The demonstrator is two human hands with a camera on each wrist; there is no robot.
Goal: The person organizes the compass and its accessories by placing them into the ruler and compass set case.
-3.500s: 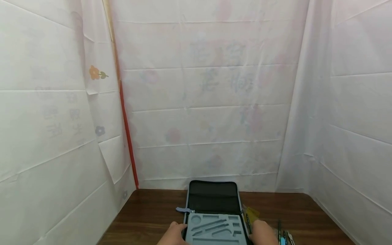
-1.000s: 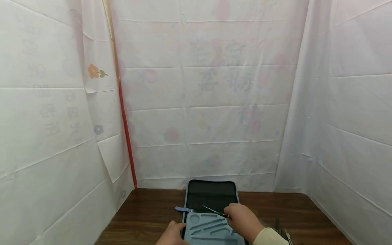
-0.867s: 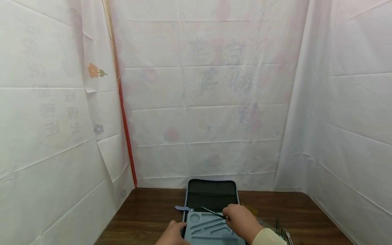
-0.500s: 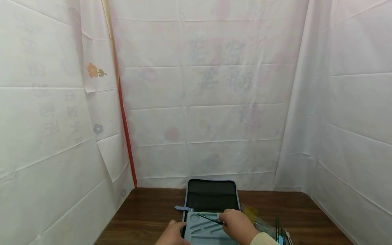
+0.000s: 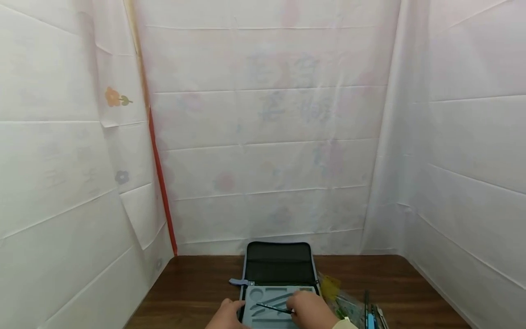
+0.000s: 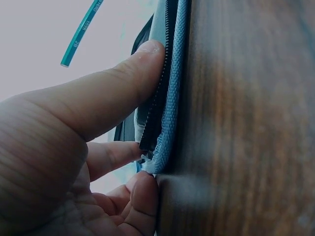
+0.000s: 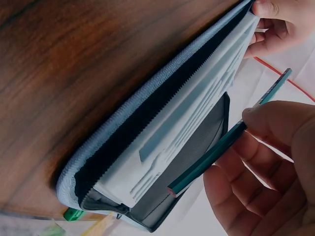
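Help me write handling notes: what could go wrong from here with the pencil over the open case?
The pencil is pinched in the right hand with both ends free, so it might slip or swivel. In the head view it slants across the long grooves of the tray; released like that, it could miss them. The right sleeve appears close to the clear packet and might nudge it.

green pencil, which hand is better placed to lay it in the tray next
Probably the right hand: it pinches the green pencil above the tray. The left hand is occupied, thumb and fingers gripping the edge of the case.
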